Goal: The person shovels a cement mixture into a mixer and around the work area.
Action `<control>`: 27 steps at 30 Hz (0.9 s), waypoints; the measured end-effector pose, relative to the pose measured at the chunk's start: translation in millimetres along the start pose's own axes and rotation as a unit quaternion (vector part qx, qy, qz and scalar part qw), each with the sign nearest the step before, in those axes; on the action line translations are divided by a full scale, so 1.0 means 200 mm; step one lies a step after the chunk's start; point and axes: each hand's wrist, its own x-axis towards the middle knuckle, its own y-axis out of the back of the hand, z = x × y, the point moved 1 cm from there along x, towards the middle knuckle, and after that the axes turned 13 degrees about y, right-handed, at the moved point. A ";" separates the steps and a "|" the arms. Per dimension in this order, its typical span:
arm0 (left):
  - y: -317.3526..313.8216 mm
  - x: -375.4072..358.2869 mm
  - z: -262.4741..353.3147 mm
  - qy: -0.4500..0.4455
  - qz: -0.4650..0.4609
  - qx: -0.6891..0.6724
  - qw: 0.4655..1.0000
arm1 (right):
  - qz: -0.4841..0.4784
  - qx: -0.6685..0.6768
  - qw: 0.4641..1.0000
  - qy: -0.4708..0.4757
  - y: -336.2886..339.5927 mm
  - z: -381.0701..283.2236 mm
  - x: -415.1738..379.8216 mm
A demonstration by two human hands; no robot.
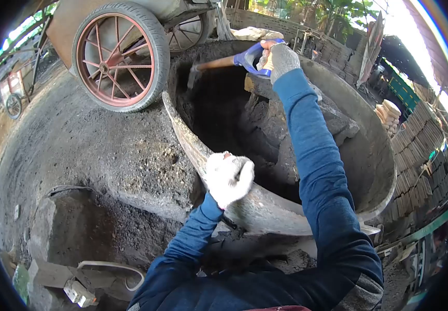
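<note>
My right hand (282, 63), in a pale knit glove, is closed round the blue D-shaped grip of a shovel (218, 63). The shovel's wooden shaft points left across a large metal basin (182, 127), and its grey blade (193, 76) is partly lost in the dark by the far wall. Over the basin's near rim is my left hand (228, 180), in a whitish glove with curled fingers; whether it grips the rim is hidden. Inside the basin, dark material (218, 114) lies beside rough grey blocks (286, 122) below my right forearm.
A cart with a red-spoked wheel (104, 67) stands on the basin's far left side. Gritty dark ground (94, 150) and a stone block (71, 223) lie left. A pale curved strap (125, 269) is at lower left. Stacked tiles (415, 155) line the right.
</note>
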 end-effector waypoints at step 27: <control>0.01 0.03 -0.19 -0.101 -0.058 0.002 0.993 | -0.110 -0.861 0.434 0.242 -0.08 0.75 1.08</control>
